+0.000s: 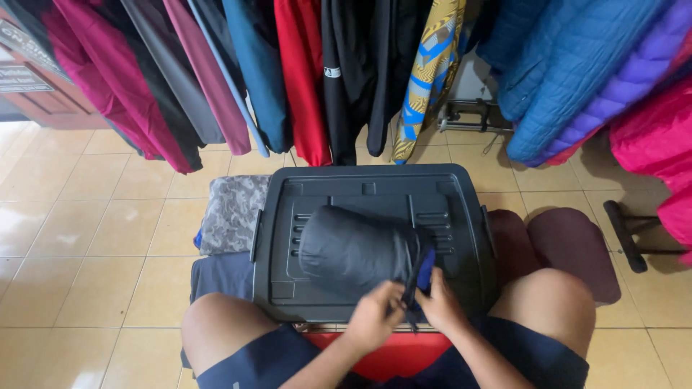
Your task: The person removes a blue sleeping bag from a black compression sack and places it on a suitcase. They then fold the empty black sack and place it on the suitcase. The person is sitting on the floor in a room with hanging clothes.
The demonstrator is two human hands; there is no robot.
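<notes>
Left hand: my left hand (375, 317) pinches the black drawstring (412, 292) of the bundle.
Right hand: my right hand (440, 306) grips the bundle's open end.
Bundle: rolled dark grey padded bundle (353, 248) lies on the dark plastic bin lid (288, 209), my surface.
Behind: hanging jackets (288, 65).

The open end of the dark rolled bundle (357, 252) is hidden behind the left hand (375, 317) and right hand (441, 306), so the fingertips' grip there cannot be told. The grey lid (375, 189) covers whatever lies beneath it (only a red strip (389, 353) shows). The hanging jackets (303, 72) are cut off by the top edge, and the patterned cloth (232, 212) is partly tucked behind the lid.
</notes>
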